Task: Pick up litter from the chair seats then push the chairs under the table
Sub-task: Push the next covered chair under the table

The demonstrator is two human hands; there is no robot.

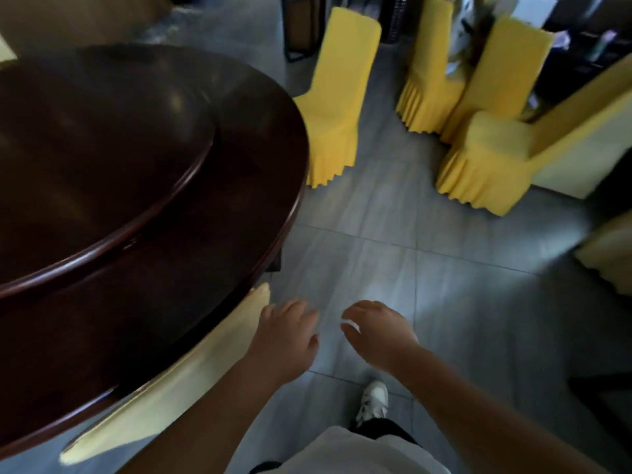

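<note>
Right grip (371, 331) pinches small white litter scrap (351, 326).

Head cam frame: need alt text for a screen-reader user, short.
A person's left hand and right hand hang over a grey tiled floor, the right pinching a small white scrap. At left, a pale yellow chair back sits tucked against a dark round table. Four more yellow-covered chairs stand beyond, one at the table's edge.

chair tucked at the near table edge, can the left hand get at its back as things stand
Probably yes: the left hand hangs open right beside the top corner of the chair back, with nothing between them. The table covers only the seat.
</note>
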